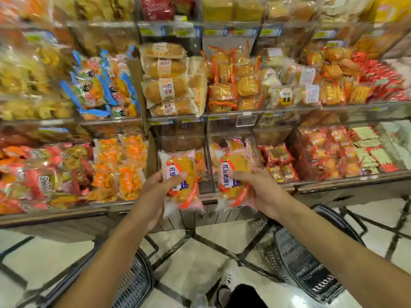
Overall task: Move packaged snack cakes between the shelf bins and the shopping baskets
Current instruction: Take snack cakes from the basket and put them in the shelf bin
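1. Two packaged snack cakes are held up in front of the lowest row of shelf bins [205, 174], one in each hand, above the floor and the two shopping baskets.

2. The left hand [155, 187] is wrapped around the left snack cake [181, 181]; its thumb is laid across the front of the wrapper and its fingers [155, 177] are curled behind the left edge, so the pack is gripped.

3. The right hand [259, 185] is closed around the right snack cake [234, 174] from the right side, with the thumb pressed across the front near the label.

4. Each pack is a clear and pink film pouch with an orange band, and a golden cake is seen inside. The pouches are judged to be light, soft and puffed with air, so they are likely to be crushed if squeezed hard.

5. The film looks glossy and is judged to be somewhat slippery. A hold across the middle of the cake, as shown, is judged to be the safest; the flat sealed ends could be pinched instead, though a pack is likely to swing from them.

6. The left basket [133, 283] and the right basket [300, 261], both of dark wire, are seen low on the tiled floor [200, 263], well below the hands.

7. More pouches of the same pink kind are seen in the bin behind the right hand.
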